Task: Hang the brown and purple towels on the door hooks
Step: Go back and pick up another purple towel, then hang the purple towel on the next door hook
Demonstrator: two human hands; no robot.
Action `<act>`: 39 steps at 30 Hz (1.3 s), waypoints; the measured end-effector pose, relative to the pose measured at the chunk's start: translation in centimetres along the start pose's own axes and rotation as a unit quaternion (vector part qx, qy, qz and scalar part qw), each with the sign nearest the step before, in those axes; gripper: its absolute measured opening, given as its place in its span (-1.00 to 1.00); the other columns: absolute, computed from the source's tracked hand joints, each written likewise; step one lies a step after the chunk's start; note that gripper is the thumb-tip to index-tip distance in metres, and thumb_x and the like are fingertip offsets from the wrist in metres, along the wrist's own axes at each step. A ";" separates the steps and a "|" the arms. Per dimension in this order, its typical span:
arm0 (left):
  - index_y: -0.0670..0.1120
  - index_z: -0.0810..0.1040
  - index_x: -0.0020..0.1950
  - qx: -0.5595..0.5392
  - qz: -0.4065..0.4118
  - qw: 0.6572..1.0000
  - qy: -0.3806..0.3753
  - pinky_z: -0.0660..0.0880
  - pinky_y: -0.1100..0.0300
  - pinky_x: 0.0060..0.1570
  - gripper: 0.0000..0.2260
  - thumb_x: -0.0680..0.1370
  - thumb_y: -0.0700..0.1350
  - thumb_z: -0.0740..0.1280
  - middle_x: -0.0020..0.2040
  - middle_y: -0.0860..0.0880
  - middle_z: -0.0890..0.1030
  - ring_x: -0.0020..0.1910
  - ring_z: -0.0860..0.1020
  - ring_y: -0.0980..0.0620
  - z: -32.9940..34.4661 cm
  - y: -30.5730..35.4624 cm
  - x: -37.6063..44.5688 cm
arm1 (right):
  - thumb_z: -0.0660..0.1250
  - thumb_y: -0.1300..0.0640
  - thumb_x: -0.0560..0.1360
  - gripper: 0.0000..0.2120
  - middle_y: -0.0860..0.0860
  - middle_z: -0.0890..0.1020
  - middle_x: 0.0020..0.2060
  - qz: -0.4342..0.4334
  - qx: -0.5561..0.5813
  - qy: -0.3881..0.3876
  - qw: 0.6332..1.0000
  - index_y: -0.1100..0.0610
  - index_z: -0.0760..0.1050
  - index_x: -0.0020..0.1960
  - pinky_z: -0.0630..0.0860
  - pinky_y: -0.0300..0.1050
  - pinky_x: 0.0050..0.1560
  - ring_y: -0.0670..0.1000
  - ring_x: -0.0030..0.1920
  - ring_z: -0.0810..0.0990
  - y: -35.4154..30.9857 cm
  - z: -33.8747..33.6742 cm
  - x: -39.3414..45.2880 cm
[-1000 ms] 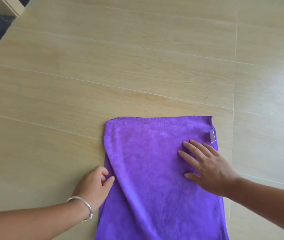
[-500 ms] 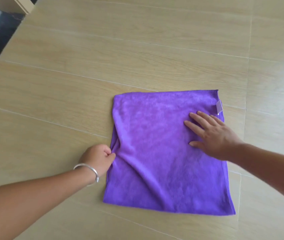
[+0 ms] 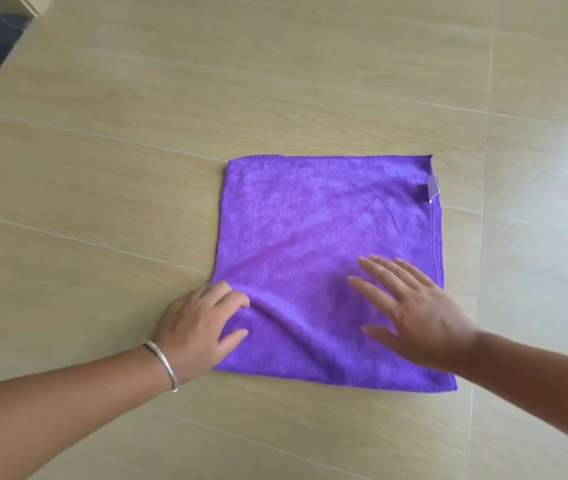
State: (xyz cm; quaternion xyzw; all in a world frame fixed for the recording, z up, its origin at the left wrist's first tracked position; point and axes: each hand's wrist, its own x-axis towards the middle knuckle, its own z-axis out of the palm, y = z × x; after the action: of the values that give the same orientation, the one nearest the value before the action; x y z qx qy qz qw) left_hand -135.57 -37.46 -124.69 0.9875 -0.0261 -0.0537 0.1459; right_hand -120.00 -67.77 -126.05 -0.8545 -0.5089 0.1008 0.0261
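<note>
Purple towel [image 3: 327, 258] is lying folded flat on the tiled floor [image 3: 102, 168]. Left hand [image 3: 199, 327] is resting on its left edge, fingers loosely bent, gripping nothing. Right hand [image 3: 414, 310] is pressing flat, fingers spread.

1. The left hand [image 3: 199, 327] covers the lower-left edge of the square purple microfibre towel [image 3: 317, 244].
2. The right hand [image 3: 414, 317], motion-blurred, hides the cloth beneath its palm.
3. Both forearms run off the bottom corners of the frame.
4. The small pale sewn tag [image 3: 433, 188] carries nothing legible.
5. A light wooden panel [image 3: 31, 1] is cropped at upper left.
</note>
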 end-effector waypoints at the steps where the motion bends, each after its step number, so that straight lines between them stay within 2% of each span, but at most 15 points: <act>1: 0.06 0.51 0.05 0.021 0.061 0.997 -0.031 0.51 0.14 -0.18 -0.63 0.32 0.13 0.47 -0.08 0.06 0.52 -0.15 0.56 -0.02 0.5 0.7 -0.7 | 0.24 -0.26 0.45 -0.33 0.14 0.32 0.46 -0.031 -0.008 -0.015 0.999 0.05 0.33 0.47 0.28 0.17 0.40 0.15 0.45 0.31 -0.9 0.6 -1.5; 4: 0.04 0.61 0.12 0.084 0.115 0.985 -0.100 0.48 0.15 -0.02 -0.51 0.26 0.22 0.48 0.03 0.03 0.59 -0.05 0.58 0.01 1.7 0.9 -2.5 | 0.23 -0.33 0.43 -0.30 0.13 0.32 0.46 -0.084 -0.045 -0.060 0.994 0.03 0.35 0.46 0.21 0.14 0.34 0.13 0.45 0.31 -1.9 2.1 -4.9; 7: 0.02 0.63 0.18 0.082 0.134 0.985 -0.075 0.51 0.17 0.04 -0.60 0.40 0.12 0.33 0.08 0.01 0.61 0.00 0.59 0.00 1.9 -0.5 -4.2 | 0.21 -0.28 0.47 -0.35 0.10 0.32 0.46 -0.095 -0.080 -0.075 0.989 0.03 0.34 0.46 0.20 0.16 0.33 0.15 0.44 0.33 -1.4 2.4 -6.5; 11: -0.02 0.68 0.02 0.032 0.158 0.986 -0.051 0.54 0.23 -0.18 -0.72 0.44 -0.05 0.22 -0.11 0.06 0.61 -0.20 0.59 0.04 1.2 -1.9 -4.3 | 0.13 -0.11 0.50 -0.43 0.10 0.33 0.46 -0.107 -0.095 -0.045 0.989 0.05 0.33 0.47 0.21 0.19 0.31 0.17 0.41 0.36 -0.9 2.9 -7.1; 14: 0.00 0.69 -0.11 0.028 0.166 0.985 -0.048 0.51 0.27 -0.34 -0.77 0.43 -0.05 0.24 -0.23 0.09 0.59 -0.34 0.56 0.05 0.8 -2.1 -3.7 | 0.12 -0.04 0.50 -0.45 0.12 0.33 0.46 -0.111 -0.105 -0.042 0.987 0.08 0.35 0.46 0.25 0.23 0.32 0.18 0.41 0.37 -0.7 3.5 -7.2; 16: 0.02 0.69 -0.17 0.045 0.168 0.983 -0.059 0.48 0.29 -0.40 -0.77 0.43 -0.02 0.23 -0.29 0.09 0.58 -0.40 0.54 0.04 0.1 -2.0 -3.7 | 0.14 0.00 0.50 -0.47 0.12 0.35 0.45 -0.125 -0.113 -0.047 0.985 0.09 0.36 0.44 0.37 0.24 0.32 0.18 0.39 0.39 -0.5 3.1 -7.0; 18: 0.01 0.67 -0.25 0.064 0.168 0.981 -0.074 0.46 0.29 -0.44 -0.84 0.41 -0.02 0.30 -0.36 0.06 0.55 -0.44 0.54 0.01 -1.1 -1.7 -3.5 | 0.16 0.07 0.49 -0.52 0.11 0.42 0.41 -0.132 -0.116 -0.048 0.983 0.09 0.43 0.39 0.46 0.19 0.25 0.16 0.35 0.45 -0.3 2.0 -6.9; 19: 0.00 0.65 -0.29 0.071 0.153 0.982 -0.087 0.46 0.28 -0.45 -0.93 0.38 -0.04 0.41 -0.39 0.04 0.54 -0.45 0.54 -0.02 -2.1 -1.3 -3.2 | 0.19 0.10 0.47 -0.54 0.11 0.46 0.37 -0.120 -0.115 -0.049 0.985 0.09 0.48 0.35 0.48 0.17 0.23 0.16 0.32 0.48 -0.4 1.2 -6.8; 21: -0.03 0.62 -0.36 0.080 0.075 0.987 -0.121 0.46 0.24 -0.46 -0.81 0.22 -0.12 0.61 -0.43 0.01 0.52 -0.47 0.54 -0.05 -4.0 -0.2 -2.7 | 0.35 0.12 0.43 -0.61 0.12 0.54 0.30 -0.070 -0.106 -0.047 0.991 0.08 0.56 0.26 0.51 0.15 0.19 0.17 0.27 0.54 -1.0 -1.0 -6.7; 22: -0.04 0.60 -0.39 0.089 0.037 0.986 -0.134 0.46 0.20 -0.45 -0.78 0.18 -0.14 0.64 -0.44 0.00 0.52 -0.46 0.54 -0.06 -5.1 0.6 -2.5 | 0.45 0.13 0.38 -0.62 0.13 0.56 0.26 -0.036 -0.090 -0.042 0.994 0.08 0.60 0.20 0.53 0.15 0.16 0.18 0.24 0.55 -1.4 -2.5 -6.8; 24: -0.06 0.60 -0.33 0.101 -0.027 0.980 -0.169 0.48 0.11 -0.35 -0.84 0.30 -0.13 0.57 -0.36 -0.04 0.55 -0.36 0.58 -0.11 -7.7 2.1 -2.2 | 0.57 0.16 0.30 -0.65 0.14 0.60 0.20 0.024 -0.060 -0.030 0.997 0.10 0.65 0.08 0.55 0.15 0.12 0.21 0.21 0.57 -2.5 -6.1 -6.9; 26: -0.04 0.62 -0.18 0.121 -0.079 0.972 -0.186 0.45 0.08 -0.18 -0.91 0.48 -0.05 0.40 -0.21 -0.04 0.59 -0.15 0.60 -0.13 -10.9 3.3 -2.1 | 0.58 0.18 0.28 -0.73 0.13 0.62 0.17 0.059 -0.051 -0.015 0.997 0.12 0.66 -0.03 0.54 0.15 0.12 0.22 0.22 0.56 -3.4 -10.5 -6.9; 28: -0.01 0.61 -0.08 0.160 -0.099 0.965 -0.181 0.39 0.12 -0.13 -0.85 0.54 0.01 0.28 -0.11 0.01 0.59 -0.05 0.58 -0.09 -15.1 4.3 -1.8 | 0.57 0.16 0.29 -0.81 0.11 0.62 0.13 0.080 -0.054 0.004 0.995 0.12 0.65 -0.12 0.53 0.12 0.14 0.21 0.22 0.55 -3.9 -15.5 -6.7; 34: 0.05 0.61 -0.05 0.172 -0.143 0.967 -0.126 0.29 0.14 -0.25 -0.83 0.58 0.02 0.23 -0.13 0.02 0.56 -0.09 0.57 -0.07 -30.8 7.1 0.2 | 0.58 0.14 0.30 -0.90 0.09 0.66 0.03 0.115 -0.065 0.042 0.990 0.09 0.68 -0.24 0.50 0.13 0.16 0.20 0.22 0.55 -3.4 -31.8 -6.3; 39: 0.06 0.57 -0.03 0.227 -0.122 0.960 -0.108 0.28 0.17 -0.23 -0.78 0.62 0.04 0.15 -0.06 0.05 0.56 -0.03 0.56 0.00 -45.5 10.1 1.8 | 0.62 0.16 0.23 -0.88 0.04 0.68 -0.11 0.142 -0.083 0.063 0.984 0.06 0.68 -0.32 0.52 0.11 0.11 0.17 0.13 0.60 -3.1 -46.5 -6.4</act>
State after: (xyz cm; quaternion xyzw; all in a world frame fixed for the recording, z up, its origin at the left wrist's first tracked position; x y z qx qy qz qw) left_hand -128.99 -34.26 -78.63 0.9786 0.0674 -0.1705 -0.0935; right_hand -116.42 -69.15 -79.16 -0.9219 -0.3863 0.0070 -0.0271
